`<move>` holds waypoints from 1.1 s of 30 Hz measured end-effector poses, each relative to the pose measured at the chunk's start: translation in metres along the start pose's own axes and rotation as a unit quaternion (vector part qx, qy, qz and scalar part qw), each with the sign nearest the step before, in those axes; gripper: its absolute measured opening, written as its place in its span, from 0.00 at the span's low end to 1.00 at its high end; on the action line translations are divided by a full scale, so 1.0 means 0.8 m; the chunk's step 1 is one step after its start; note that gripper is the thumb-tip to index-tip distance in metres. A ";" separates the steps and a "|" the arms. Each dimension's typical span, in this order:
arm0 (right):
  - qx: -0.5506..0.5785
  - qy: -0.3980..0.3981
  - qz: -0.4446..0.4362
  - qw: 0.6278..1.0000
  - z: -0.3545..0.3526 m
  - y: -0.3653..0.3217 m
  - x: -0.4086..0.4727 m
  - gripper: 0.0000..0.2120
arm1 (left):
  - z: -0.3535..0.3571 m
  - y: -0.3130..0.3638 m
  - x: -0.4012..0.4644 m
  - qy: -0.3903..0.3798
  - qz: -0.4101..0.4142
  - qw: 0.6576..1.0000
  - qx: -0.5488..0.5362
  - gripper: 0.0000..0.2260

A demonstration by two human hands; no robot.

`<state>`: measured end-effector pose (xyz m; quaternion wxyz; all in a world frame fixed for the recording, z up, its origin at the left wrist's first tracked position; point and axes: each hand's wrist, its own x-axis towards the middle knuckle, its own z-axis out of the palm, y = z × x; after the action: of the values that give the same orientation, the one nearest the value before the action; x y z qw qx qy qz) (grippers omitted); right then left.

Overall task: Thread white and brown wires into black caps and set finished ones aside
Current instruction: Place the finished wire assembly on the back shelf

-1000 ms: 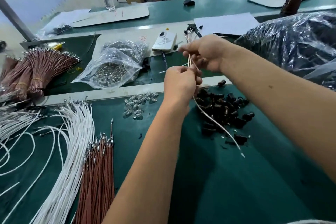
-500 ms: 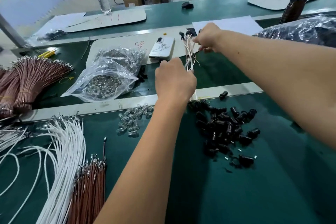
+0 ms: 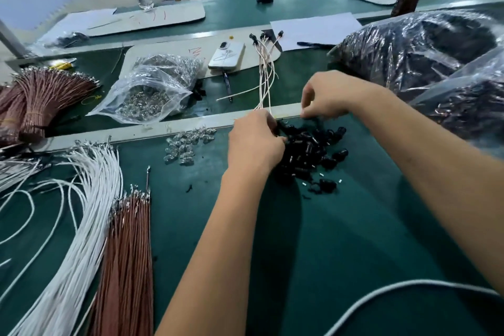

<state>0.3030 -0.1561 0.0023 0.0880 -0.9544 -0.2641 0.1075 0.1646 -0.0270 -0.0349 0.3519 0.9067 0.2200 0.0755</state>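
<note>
Black caps (image 3: 308,153) lie in a loose pile on the green table (image 3: 341,240), and both hands have come down to that pile from where they were half a second ago, raised over the far strip. The left hand (image 3: 255,142) rests at the pile's left edge, its fingers curled down among the caps; whether they grip one I cannot tell. The right hand (image 3: 327,95) hovers at the pile's far edge, its thumb and fingers drawn close in a narrow pinch just over the caps; whether they hold anything is too blurred to tell. The finished wires (image 3: 266,71), which the hands held up before, now lie set aside beyond the pile, their capped ends fanned out toward the white phone (image 3: 227,54). Left of the pile sits a small heap of clear bulbs (image 3: 188,144), and farther left the loose white wires (image 3: 90,199) and the brown wires (image 3: 128,259) stretch toward the near edge. A clear bag (image 3: 147,95) lies beyond the bulbs.
</note>
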 end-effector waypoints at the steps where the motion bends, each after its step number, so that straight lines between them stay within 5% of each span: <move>1: -0.010 0.011 -0.009 1.000 0.007 -0.001 -0.009 0.05 | 0.001 0.000 -0.006 0.005 0.003 1.000 -0.004 0.09; 7: 0.050 0.117 -0.036 0.991 0.019 -0.006 -0.052 0.04 | -0.001 0.001 -0.043 0.127 0.027 0.983 -0.128 0.06; 11: 0.141 0.143 -0.171 0.965 0.027 -0.058 -0.096 0.06 | -0.023 0.000 -0.058 0.056 -0.071 0.906 -0.414 0.09; 13: 0.185 0.153 -0.198 0.951 0.037 -0.087 -0.114 0.07 | -0.039 -0.010 -0.065 0.045 -0.080 0.883 -0.461 0.08; 17: 0.275 0.099 -0.166 0.942 0.058 -0.144 -0.130 0.08 | -0.084 -0.062 -0.076 0.120 -0.090 0.903 -0.402 0.06; 20: 0.183 -0.005 -0.139 0.973 0.090 -0.205 -0.139 0.16 | -0.119 -0.111 -0.079 0.234 -0.120 0.920 -0.291 0.08; 26: 0.141 -0.042 -0.128 0.981 0.135 -0.311 -0.161 0.19 | -0.153 -0.155 -0.100 0.366 -0.155 0.878 -0.268 0.07; 30: 0.228 -0.113 -0.100 0.962 0.134 -0.327 -0.157 0.08 | -0.157 -0.159 -0.105 0.389 -0.144 0.863 -0.289 0.07; 33: 0.317 -0.151 -0.070 0.934 0.135 -0.311 -0.153 0.11 | -0.156 -0.157 -0.101 0.389 -0.145 0.850 -0.324 0.08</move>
<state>0.0528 0.0026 -0.0260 0.3524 -0.8287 -0.2926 0.3218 0.0129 0.0943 -0.0256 0.5185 0.5951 0.4313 0.4370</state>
